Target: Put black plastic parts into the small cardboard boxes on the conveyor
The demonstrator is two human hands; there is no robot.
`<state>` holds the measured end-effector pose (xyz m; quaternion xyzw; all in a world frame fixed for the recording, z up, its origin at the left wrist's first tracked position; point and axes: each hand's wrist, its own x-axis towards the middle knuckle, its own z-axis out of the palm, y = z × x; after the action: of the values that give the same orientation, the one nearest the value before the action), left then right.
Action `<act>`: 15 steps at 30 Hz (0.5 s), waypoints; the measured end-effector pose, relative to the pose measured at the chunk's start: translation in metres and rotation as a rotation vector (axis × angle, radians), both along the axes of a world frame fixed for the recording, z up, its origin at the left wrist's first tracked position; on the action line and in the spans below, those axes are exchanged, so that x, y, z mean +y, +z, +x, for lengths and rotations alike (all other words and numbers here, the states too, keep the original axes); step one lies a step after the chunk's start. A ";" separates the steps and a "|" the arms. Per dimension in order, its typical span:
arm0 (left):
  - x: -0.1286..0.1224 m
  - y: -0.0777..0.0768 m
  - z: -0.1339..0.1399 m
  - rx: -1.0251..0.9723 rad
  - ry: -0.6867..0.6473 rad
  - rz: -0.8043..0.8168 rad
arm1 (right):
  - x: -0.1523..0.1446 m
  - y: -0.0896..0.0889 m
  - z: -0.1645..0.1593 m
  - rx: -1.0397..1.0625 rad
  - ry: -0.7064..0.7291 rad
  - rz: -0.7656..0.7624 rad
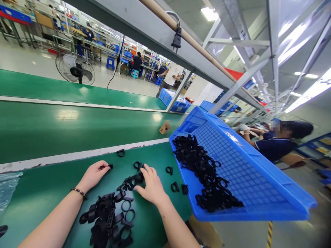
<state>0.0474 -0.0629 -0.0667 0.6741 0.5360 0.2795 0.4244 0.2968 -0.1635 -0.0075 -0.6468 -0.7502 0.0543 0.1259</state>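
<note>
My left hand (96, 175) has its thumb and forefinger pinched on a small black plastic ring clip (111, 166), mostly hidden by the fingertips. My right hand (153, 186) reaches over a cluster of black ring clips (129, 182), thumb and fingers apart around the nearest ones; its fingertips touch them. Below, between my forearms, lies a larger heap of the same black ring clips (103, 217), some flat, some on edge. Single clips lie apart on the green tabletop (64, 175): one ring clip (120, 153) farther back, others (169, 170) to the right of my right hand.
A tilted blue crate (232, 144) at right holds many black clips (201, 168). A small cardboard box (164, 127) stands on the green conveyor belt (77, 127) beyond. Clear plastic bag (9, 191) lies at left. A fan (77, 70) stands behind; a co-worker (276, 141) is at right.
</note>
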 end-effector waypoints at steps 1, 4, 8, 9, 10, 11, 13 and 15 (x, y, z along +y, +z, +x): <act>0.000 0.001 0.000 0.004 -0.001 -0.005 | -0.002 0.003 0.013 -0.020 -0.033 0.013; 0.000 0.002 0.001 0.002 0.003 0.000 | -0.012 0.003 0.063 -0.132 -0.337 0.101; 0.000 0.004 0.001 -0.011 -0.002 0.022 | -0.024 -0.015 0.116 -0.331 -0.772 0.032; 0.000 0.004 0.001 -0.011 -0.003 0.027 | -0.024 -0.020 0.122 -0.355 -0.784 0.000; -0.001 0.004 0.001 -0.012 -0.002 0.032 | -0.023 -0.024 0.124 -0.360 -0.765 -0.022; -0.001 0.004 0.001 -0.015 -0.001 0.035 | -0.019 -0.027 0.125 -0.350 -0.726 -0.032; -0.001 0.005 0.001 -0.029 0.006 0.039 | -0.007 -0.030 0.120 -0.312 -0.642 -0.026; -0.002 0.005 0.001 -0.045 0.007 0.039 | 0.009 -0.031 0.112 -0.271 -0.568 -0.015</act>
<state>0.0481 -0.0646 -0.0615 0.6739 0.5233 0.3065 0.4220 0.4089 -0.1545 -0.0381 -0.8328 -0.5490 -0.0640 0.0300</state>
